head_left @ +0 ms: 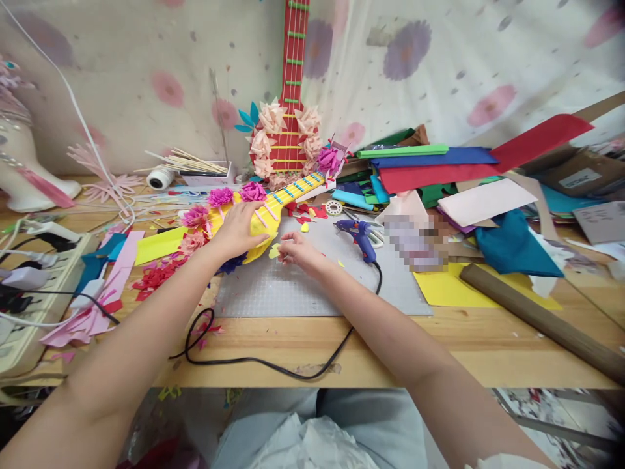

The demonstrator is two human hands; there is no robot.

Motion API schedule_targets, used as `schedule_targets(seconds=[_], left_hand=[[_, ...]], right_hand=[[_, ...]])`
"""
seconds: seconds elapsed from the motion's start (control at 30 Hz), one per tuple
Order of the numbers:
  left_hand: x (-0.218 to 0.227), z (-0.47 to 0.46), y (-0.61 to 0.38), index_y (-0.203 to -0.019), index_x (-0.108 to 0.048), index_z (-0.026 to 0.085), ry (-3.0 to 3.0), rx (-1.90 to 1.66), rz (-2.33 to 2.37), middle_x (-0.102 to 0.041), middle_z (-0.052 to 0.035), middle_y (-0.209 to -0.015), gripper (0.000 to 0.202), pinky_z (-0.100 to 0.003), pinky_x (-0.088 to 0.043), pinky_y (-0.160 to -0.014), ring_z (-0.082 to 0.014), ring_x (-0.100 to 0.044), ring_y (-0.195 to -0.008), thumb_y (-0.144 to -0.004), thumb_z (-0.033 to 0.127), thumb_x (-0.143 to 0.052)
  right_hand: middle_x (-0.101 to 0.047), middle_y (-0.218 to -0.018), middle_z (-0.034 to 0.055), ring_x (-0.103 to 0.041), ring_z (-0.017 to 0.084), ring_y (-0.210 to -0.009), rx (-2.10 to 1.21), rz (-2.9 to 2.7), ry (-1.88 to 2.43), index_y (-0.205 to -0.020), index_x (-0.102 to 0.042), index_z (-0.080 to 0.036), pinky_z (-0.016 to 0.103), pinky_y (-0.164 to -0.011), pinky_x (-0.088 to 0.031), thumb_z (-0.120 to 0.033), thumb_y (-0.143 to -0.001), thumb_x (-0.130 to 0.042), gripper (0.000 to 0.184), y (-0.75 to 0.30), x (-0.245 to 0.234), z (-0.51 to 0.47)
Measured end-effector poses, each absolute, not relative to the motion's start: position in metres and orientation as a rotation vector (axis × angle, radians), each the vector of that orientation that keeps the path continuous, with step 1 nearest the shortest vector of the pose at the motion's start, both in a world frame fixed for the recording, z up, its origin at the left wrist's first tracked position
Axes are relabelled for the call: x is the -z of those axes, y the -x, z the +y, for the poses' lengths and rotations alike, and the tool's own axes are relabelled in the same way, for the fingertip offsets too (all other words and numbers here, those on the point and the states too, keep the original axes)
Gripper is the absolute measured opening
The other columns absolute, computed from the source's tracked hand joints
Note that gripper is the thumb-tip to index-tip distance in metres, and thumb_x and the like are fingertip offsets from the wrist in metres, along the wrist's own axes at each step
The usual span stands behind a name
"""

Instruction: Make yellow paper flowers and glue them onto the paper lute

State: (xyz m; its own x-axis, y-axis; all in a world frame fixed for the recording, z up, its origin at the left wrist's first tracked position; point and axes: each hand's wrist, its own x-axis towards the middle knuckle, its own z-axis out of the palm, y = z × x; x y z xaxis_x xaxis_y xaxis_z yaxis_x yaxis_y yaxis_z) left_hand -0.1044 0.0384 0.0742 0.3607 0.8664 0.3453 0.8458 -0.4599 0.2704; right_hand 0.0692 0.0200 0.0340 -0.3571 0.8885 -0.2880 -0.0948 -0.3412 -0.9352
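A yellow toy guitar trimmed with pink and magenta paper flowers lies slantwise on the grey cutting mat, its neck pointing up and right. My left hand rests over its body with thumb and fingers spread. Just right of the body, my right hand pinches a small pale yellow-green paper piece at its fingertips. To the right of that hand, a blue hot glue gun lies on the mat, its black cord looping along the table's front.
A red paper guitar with peach flowers stands upright behind. Coloured paper sheets pile up at the back right, near a brown cardboard tube. At left are a power strip, pink paper strips and red paper scraps.
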Motion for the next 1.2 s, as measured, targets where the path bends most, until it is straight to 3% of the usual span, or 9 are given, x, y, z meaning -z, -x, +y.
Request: schedule_targets(seconds=[0.53,0.83,1.2], left_hand=[[-0.069,0.043,0.108,-0.124,-0.042,0.018,-2.535,-0.701,1.583,-0.049,-0.011,-0.125,0.064,-0.042,-0.033,-0.101,-0.0273,-0.042,-0.119,-0.069,0.039,-0.066],[-0.071,0.043,0.106,-0.125,-0.041,0.021,-2.535,-0.674,1.585,-0.048,-0.0107,-0.129,0.066,-0.044,-0.033,-0.101,-0.028,-0.041,-0.121,-0.068,0.04,-0.068],[-0.07,0.042,0.106,-0.125,-0.041,0.022,-2.516,-0.692,1.55,-0.048,-0.0106,-0.13,0.064,-0.044,-0.032,-0.102,-0.0265,-0.042,-0.122,-0.069,0.043,-0.065]], right_hand=[[-0.056,-0.052,-0.0049,-0.055,0.009,-0.046,-1.91,-1.047,1.11,-0.075,-0.038,-0.02,0.017,-0.043,-0.041,-0.006,-0.07,-0.057,0.025,-0.054,-0.036,0.021],[-0.058,-0.05,-0.0008,-0.053,0.007,-0.045,-1.888,-1.091,1.179,-0.063,-0.047,-0.016,0.016,-0.041,-0.041,-0.003,-0.072,-0.053,0.017,-0.045,-0.04,0.022],[-0.063,-0.059,0.0001,-0.058,0.009,-0.05,-1.869,-1.049,1.143,-0.075,-0.046,-0.018,0.018,-0.045,-0.046,-0.008,-0.073,-0.058,0.016,-0.047,-0.047,0.017]])
